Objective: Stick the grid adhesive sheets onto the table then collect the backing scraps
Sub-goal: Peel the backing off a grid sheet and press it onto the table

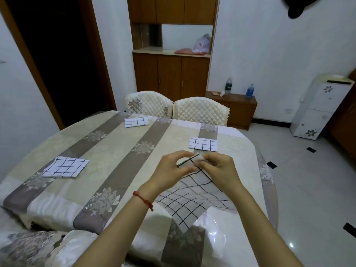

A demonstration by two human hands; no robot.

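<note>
Left hand and right hand pinch top corner of translucent black-grid adhesive sheet above striped-cloth table; three white grid sheets at 9, 12, 1 o'clock.

We see a counter cloth striped cream and taupe with grey floral motifs, white sheets ruled in black grid, a translucent black-gridded sheet, a red wrist cord, cream quilted chair covers, brown wooden cabinets
</note>
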